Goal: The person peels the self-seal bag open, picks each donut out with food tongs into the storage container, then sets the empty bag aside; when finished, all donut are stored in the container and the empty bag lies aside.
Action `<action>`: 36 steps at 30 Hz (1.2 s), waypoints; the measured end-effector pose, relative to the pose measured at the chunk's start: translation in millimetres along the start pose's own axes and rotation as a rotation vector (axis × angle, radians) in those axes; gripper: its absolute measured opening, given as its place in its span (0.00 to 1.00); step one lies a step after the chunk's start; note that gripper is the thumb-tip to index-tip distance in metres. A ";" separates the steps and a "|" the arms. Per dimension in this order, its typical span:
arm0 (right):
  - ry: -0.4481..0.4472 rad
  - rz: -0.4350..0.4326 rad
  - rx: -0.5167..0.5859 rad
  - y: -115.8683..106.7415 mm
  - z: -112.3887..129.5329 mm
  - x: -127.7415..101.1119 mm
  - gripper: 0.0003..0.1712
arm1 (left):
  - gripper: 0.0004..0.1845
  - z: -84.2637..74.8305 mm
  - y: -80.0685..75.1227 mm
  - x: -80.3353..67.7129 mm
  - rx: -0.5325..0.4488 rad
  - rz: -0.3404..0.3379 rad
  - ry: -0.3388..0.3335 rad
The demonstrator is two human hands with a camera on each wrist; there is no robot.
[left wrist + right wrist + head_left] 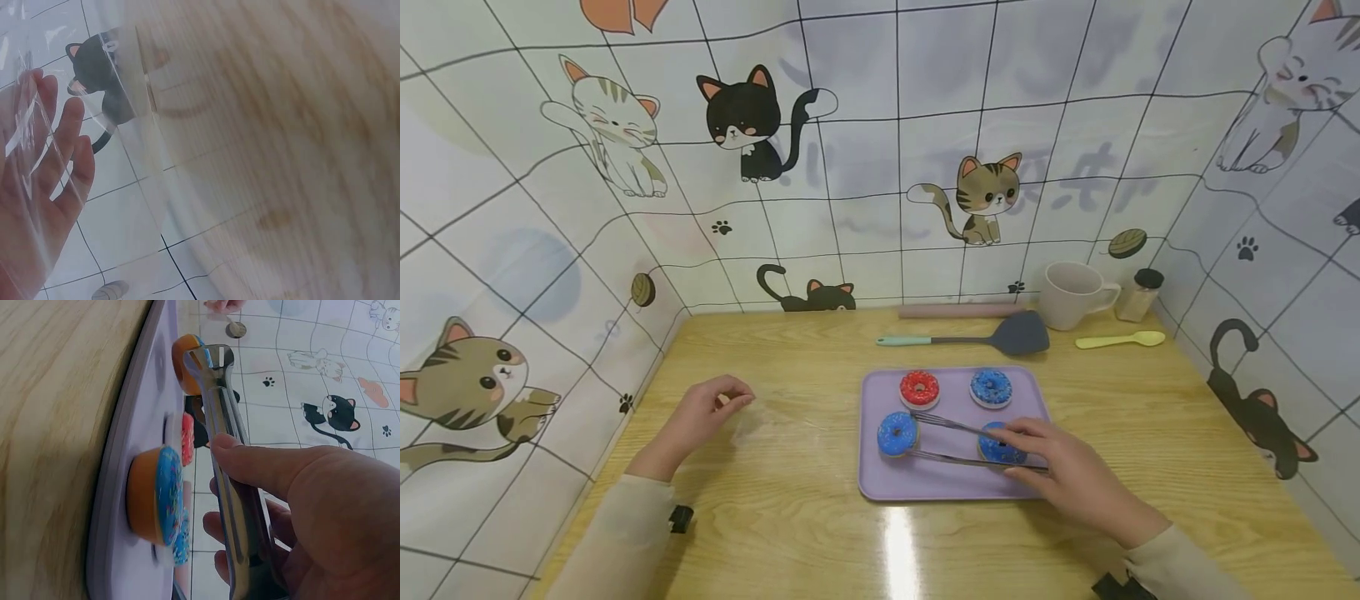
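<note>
My right hand (1071, 475) holds metal tongs (957, 459) over a lilac tray (880, 485). The tong tips stand on either side of a blue-iced toy donut (891, 443) at the tray's front left. A second blue donut (994, 454) sits at the front right, partly covered by the tongs and fingers. Behind are a red donut (910, 396) and a third blue donut (1000, 396). In the right wrist view my thumb (228, 450) presses along one tong arm. Off to the left, my left hand (700, 412) hovers above the table, fingers loosely bent, holding nothing visible.
Behind the tray lie a dark-headed spatula (1018, 335) and a pinkish rod (958, 311). At the back right are a pale mug (1067, 296), a black-capped shaker (1138, 296) and a yellow spoon (1112, 341). Cat-print walls enclose the wooden table (790, 533). Clear film blurs the left wrist view.
</note>
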State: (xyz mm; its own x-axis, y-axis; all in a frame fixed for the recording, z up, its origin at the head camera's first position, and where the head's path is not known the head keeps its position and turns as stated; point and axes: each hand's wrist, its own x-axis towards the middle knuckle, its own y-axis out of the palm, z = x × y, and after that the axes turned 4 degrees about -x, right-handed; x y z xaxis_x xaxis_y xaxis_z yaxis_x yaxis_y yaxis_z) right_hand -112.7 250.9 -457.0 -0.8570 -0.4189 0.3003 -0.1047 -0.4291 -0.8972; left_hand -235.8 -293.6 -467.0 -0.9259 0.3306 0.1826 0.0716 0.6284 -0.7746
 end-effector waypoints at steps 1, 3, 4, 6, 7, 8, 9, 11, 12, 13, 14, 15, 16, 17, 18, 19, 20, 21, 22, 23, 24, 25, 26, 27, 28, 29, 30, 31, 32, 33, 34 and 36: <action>0.003 -0.001 -0.008 -1.1 -1.9 -2.2 0.32 | 0.04 -0.5 -0.7 -0.6 -0.002 -0.002 -0.001; 0.011 0.003 -0.017 -3.7 -5.2 -6.1 0.32 | 0.04 -0.6 -1.9 -2.0 0.001 -0.006 -0.010; 0.016 0.008 -0.021 -4.8 -6.5 -7.6 0.31 | 0.04 -0.5 -2.5 -2.7 0.003 -0.004 -0.012; 0.026 0.019 -0.025 -7.0 -8.9 -10.0 0.31 | 0.05 -0.5 -3.6 -3.8 0.016 -0.004 -0.029; 0.029 0.024 -0.028 -8.1 -10.0 -10.7 0.30 | 0.05 -0.3 -3.8 -4.3 0.026 -0.004 -0.037; 0.032 0.029 -0.031 -9.3 -10.9 -11.4 0.30 | 0.05 0.4 -3.9 -4.6 0.036 0.000 -0.047; 0.036 0.036 -0.032 -10.4 -11.6 -11.8 0.30 | 0.06 0.7 -4.2 -5.0 0.044 0.005 -0.052; 0.038 0.046 -0.035 -12.1 -13.0 -12.1 0.29 | 0.06 1.0 -4.6 -5.7 0.059 0.013 -0.072; 0.038 0.051 -0.039 -13.0 -13.5 -12.2 0.29 | 0.06 1.1 -4.8 -6.0 0.065 0.016 -0.081; 0.038 0.056 -0.043 -13.6 -13.9 -12.2 0.29 | 0.06 0.8 -5.1 -6.4 0.068 0.020 -0.090; 0.040 0.063 -0.046 -14.1 -14.2 -12.3 0.29 | 0.06 0.4 -5.3 -6.8 0.069 0.024 -0.099; 0.039 0.067 -0.049 -14.3 -14.5 -12.4 0.29 | 0.06 -0.1 -5.6 -7.1 0.071 0.030 -0.108; 0.037 0.070 -0.055 -14.3 -14.9 -12.7 0.28 | 0.06 -0.7 -5.8 -7.4 0.071 0.034 -0.118; 0.035 0.072 -0.060 -14.1 -15.2 -12.8 0.28 | 0.06 -1.2 -6.1 -7.7 0.072 0.042 -0.127; 0.034 0.074 -0.067 -13.7 -15.5 -13.3 0.28 | 0.06 -1.7 -6.2 -7.8 0.072 0.049 -0.130; 0.031 0.074 -0.072 -13.1 -15.7 -13.7 0.28 | 0.06 -2.2 -6.3 -7.9 0.072 0.056 -0.135; 0.029 0.074 -0.075 -12.5 -16.0 -14.1 0.28 | 0.06 -2.4 -6.2 -8.0 0.075 0.060 -0.138; 0.028 0.072 -0.078 -12.0 -16.2 -14.5 0.29 | 0.07 -2.5 -6.0 -7.9 0.080 0.063 -0.139; 0.028 0.071 -0.080 -11.6 -16.3 -15.0 0.29 | 0.07 -2.4 -5.7 -8.0 0.082 0.064 -0.143; 0.030 0.069 -0.079 -11.4 -16.2 -15.4 0.29 | 0.07 -2.0 -5.2 -7.9 0.085 0.064 -0.143; 0.033 0.066 -0.074 -11.4 -16.1 -15.8 0.30 | 0.07 -1.6 -4.9 -7.7 0.086 0.064 -0.143; 0.037 0.065 -0.066 -11.6 -15.9 -16.2 0.31 | 0.07 -0.9 -4.4 -7.8 0.089 0.064 -0.144; 0.046 0.063 -0.055 -12.3 -15.4 -16.7 0.31 | 0.07 -0.3 -3.9 -7.6 0.090 0.064 -0.145; 0.055 0.062 -0.043 -13.3 -14.8 -17.4 0.32 | 0.07 0.1 -3.6 -7.5 0.090 0.064 -0.147; 0.066 0.061 -0.031 -14.6 -14.3 -18.1 0.33 | 0.07 0.7 -3.2 -7.7 0.087 0.066 -0.152; 0.079 0.056 -0.014 -16.2 -13.9 -18.9 0.33 | 0.07 1.3 -3.0 -7.7 0.087 0.067 -0.154; 0.095 0.051 -0.001 -17.7 -13.8 -20.0 0.34 | 0.07 1.8 -2.8 -7.8 0.089 0.071 -0.154; 0.111 0.043 0.011 -19.4 -14.1 -21.3 0.34 | 0.07 2.3 -2.5 -7.9 0.091 0.072 -0.157; 0.126 0.029 0.022 -21.0 -15.0 -22.5 0.34 | 0.07 2.9 -2.3 -7.9 0.091 0.072 -0.161; 0.139 0.014 0.030 -22.4 -16.5 -23.7 0.34 | 0.07 3.4 -2.1 -8.1 0.090 0.071 -0.162; 0.152 -0.005 0.038 -23.3 -18.8 -25.1 0.35 | 0.07 3.9 -2.0 -8.1 0.090 0.071 -0.163; 0.172 -0.056 0.025 -24.4 -25.2 -27.9 0.36 | 0.07 4.6 -1.9 -8.0 0.099 0.070 -0.160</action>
State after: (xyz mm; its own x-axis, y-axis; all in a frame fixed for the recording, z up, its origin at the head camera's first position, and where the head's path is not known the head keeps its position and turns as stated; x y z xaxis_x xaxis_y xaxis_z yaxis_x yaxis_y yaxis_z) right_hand -99.0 293.2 -451.6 -0.9240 -0.2520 0.2876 -0.1436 -0.4683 -0.8718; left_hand -230.3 -300.6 -469.8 -0.9677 0.2497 0.0337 0.1083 0.5332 -0.8390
